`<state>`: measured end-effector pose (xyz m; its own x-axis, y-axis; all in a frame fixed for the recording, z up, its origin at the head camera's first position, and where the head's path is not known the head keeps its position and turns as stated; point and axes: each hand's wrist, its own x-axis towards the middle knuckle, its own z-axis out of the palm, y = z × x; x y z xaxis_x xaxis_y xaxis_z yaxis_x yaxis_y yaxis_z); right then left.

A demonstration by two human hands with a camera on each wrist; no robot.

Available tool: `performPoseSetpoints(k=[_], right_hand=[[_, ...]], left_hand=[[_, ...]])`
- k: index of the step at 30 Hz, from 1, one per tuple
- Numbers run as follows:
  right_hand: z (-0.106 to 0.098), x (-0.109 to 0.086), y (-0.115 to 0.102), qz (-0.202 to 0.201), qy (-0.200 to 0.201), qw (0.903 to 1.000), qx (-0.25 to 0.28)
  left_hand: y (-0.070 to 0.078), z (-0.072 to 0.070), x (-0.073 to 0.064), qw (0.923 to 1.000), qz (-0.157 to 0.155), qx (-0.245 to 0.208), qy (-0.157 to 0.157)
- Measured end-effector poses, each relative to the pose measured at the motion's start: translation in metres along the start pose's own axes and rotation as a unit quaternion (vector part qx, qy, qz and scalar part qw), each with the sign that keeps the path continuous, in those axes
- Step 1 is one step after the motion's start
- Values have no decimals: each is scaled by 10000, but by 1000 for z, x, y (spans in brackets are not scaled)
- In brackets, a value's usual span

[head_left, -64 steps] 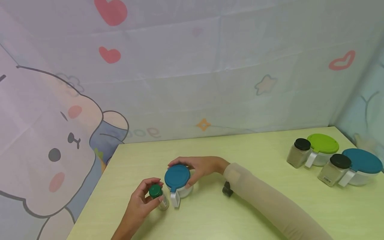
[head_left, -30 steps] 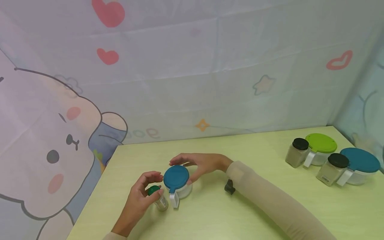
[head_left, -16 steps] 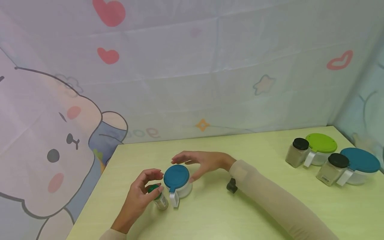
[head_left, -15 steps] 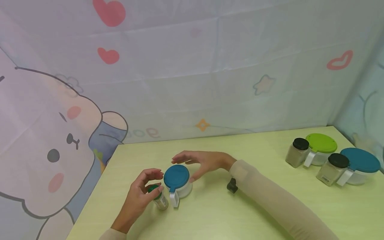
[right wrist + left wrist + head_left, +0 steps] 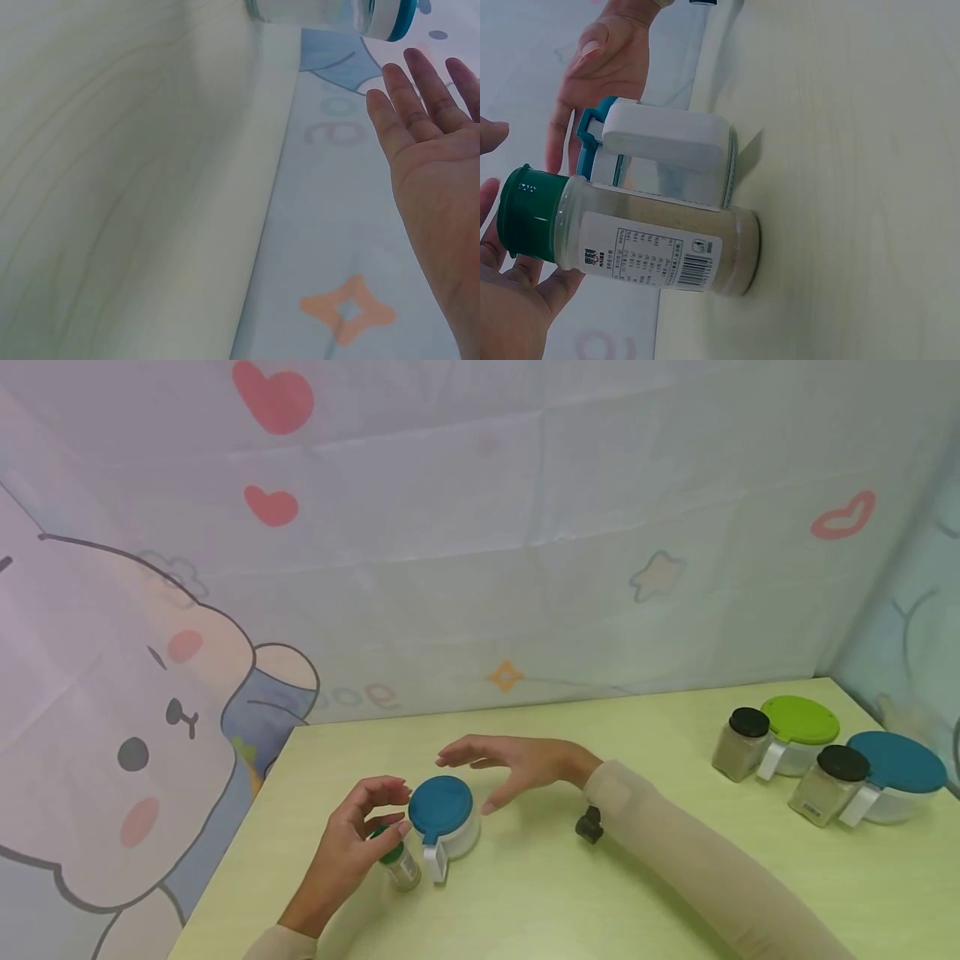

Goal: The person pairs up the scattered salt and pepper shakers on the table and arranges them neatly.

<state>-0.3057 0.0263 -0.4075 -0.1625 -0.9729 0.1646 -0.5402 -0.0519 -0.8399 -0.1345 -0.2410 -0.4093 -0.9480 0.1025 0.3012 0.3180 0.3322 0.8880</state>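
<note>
A clear shaker jar [image 5: 652,232] with a green cap and pale brown powder stands upright on the table. My left hand [image 5: 347,843] is around its cap, the thumb lifted off and the fingers loosely spread behind it. Just right of the jar sits a round seasoning pot [image 5: 442,810] with a blue lid and a white handle facing the front. My right hand [image 5: 528,768] hovers behind and to the right of this pot, fingers extended and apart from it, holding nothing. In the right wrist view its palm and straight fingers [image 5: 427,105] show beside the blue lid.
At the table's right end are a green-lidded pot [image 5: 801,722], another blue-lidded pot [image 5: 896,764] and two black-capped jars, one nearer [image 5: 828,785] and one farther [image 5: 741,743]. A small black object [image 5: 589,825] shows under the right wrist. A printed curtain [image 5: 450,527] hangs behind.
My right hand has let go of the blue-lidded pot and drawn away to the back right. My left hand's fingers have loosened and opened around the shaker jar's green cap.
</note>
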Motion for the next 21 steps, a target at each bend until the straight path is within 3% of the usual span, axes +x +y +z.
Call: performPoseSetpoints(k=[7,21], right_hand=[[-5,-9,-3,-35,69,9999,-140],[-10,-26,-15,-35,119,9996,-238]], left_hand=[[3,0,4,9999,20,-36,-104],[6,4,16,9991,347,94,-230]])
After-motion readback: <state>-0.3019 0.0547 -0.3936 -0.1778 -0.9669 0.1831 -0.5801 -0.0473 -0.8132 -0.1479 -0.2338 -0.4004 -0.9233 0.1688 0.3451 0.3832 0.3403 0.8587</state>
